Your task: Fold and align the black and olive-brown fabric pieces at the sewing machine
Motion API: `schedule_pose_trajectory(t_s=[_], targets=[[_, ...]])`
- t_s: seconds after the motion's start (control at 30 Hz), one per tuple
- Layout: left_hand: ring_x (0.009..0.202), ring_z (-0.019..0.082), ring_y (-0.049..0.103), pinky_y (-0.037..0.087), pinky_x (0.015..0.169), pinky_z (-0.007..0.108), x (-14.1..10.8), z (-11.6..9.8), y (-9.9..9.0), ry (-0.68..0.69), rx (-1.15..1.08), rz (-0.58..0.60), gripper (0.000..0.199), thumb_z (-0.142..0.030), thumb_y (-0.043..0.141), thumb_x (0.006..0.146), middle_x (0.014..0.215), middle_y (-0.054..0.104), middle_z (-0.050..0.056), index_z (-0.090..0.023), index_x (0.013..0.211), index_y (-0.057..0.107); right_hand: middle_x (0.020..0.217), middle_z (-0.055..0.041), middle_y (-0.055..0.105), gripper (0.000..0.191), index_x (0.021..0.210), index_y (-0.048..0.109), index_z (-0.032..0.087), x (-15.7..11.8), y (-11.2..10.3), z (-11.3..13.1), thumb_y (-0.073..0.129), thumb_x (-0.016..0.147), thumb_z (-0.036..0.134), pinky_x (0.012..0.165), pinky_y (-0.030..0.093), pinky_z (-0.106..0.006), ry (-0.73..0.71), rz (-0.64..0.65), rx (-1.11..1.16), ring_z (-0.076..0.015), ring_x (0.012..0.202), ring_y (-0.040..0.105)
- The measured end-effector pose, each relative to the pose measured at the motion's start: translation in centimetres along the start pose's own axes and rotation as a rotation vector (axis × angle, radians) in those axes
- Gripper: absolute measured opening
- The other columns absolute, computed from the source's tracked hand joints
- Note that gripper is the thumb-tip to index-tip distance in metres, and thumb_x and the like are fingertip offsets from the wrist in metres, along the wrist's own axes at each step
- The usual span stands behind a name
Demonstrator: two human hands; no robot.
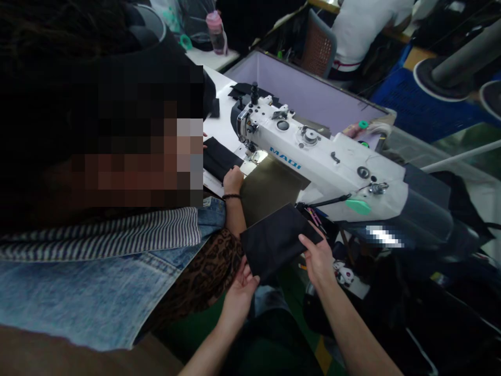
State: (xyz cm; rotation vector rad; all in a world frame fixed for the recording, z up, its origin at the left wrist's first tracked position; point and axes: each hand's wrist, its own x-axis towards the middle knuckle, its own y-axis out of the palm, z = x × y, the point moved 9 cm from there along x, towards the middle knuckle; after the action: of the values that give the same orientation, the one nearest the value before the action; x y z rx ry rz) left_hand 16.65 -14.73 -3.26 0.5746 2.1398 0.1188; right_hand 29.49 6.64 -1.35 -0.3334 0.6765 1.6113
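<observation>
Between my two hands I hold a flat, rectangular piece of black fabric [278,239], tilted in front of me. My right hand [318,256] pinches its right edge, thumb on top and fingers beneath. At the lower left corner my left hand [241,292] grips the fabric between thumb and fingers. Just beyond stands a white sewing machine [321,156] with blue lettering. To my left, a co-worker's hand [234,180] with a dark bracelet rests on another black fabric piece [219,159] near the needle.
A co-worker in a denim jacket [148,297] sits close on my left. Behind the machine is a lilac-lined bin [289,83]. A pink-lidded bottle [216,34] stands at the back. Farther off are a brown chair [319,44], a person in white [364,31] and a blue crate [407,99].
</observation>
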Motion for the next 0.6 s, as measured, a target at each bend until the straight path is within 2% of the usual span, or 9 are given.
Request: schedule_pose_trajectory(t_s=[0.1, 0.2, 0.43, 0.6], targets=[[0.129, 0.030, 0.057, 0.038, 0.115, 0.045, -0.1, 0.4, -0.7, -0.013, 0.036, -0.048, 0.078, -0.023, 0.085, 0.063, 0.128, 0.068, 0.010, -0.025, 0.136, 0.056, 0.106, -0.0047, 0.077, 0.068, 0.126, 0.062, 0.023, -0.3, -0.4, 0.7, 0.086, 0.062, 0.024, 0.098, 0.054, -0.043, 0.002, -0.002, -0.004, -0.0239, 0.101, 0.072], [0.131, 0.030, 0.056, 0.037, 0.115, 0.046, 0.0, 0.2, -0.3, -0.008, 0.055, -0.047, 0.076, -0.024, 0.084, 0.064, 0.128, 0.068, 0.011, -0.024, 0.135, 0.057, 0.109, -0.0042, 0.077, 0.069, 0.128, 0.062, 0.024, -0.3, -0.7, 1.2, 0.086, 0.063, 0.024, 0.098, 0.053, -0.042, -0.008, -0.008, -0.001, -0.0237, 0.104, 0.071], [0.130, 0.032, 0.056, 0.039, 0.114, 0.046, 0.4, -1.7, 2.9, 0.023, 0.080, 0.055, 0.077, -0.030, 0.081, 0.069, 0.132, 0.065, 0.014, -0.023, 0.140, 0.054, 0.110, -0.0047, 0.076, 0.065, 0.122, 0.065, 0.024, 0.8, -1.5, 1.8, 0.087, 0.061, 0.024, 0.103, 0.050, -0.045, 0.001, -0.048, 0.024, -0.0241, 0.107, 0.070], [0.131, 0.029, 0.055, 0.036, 0.116, 0.043, 0.3, -3.9, 6.2, 0.032, -0.033, 0.143, 0.073, -0.029, 0.077, 0.077, 0.137, 0.063, 0.012, -0.024, 0.144, 0.048, 0.111, -0.0034, 0.076, 0.058, 0.118, 0.068, 0.025, 1.2, -1.8, 1.7, 0.086, 0.062, 0.021, 0.102, 0.052, -0.042, 0.036, -0.077, 0.124, -0.0229, 0.110, 0.069]])
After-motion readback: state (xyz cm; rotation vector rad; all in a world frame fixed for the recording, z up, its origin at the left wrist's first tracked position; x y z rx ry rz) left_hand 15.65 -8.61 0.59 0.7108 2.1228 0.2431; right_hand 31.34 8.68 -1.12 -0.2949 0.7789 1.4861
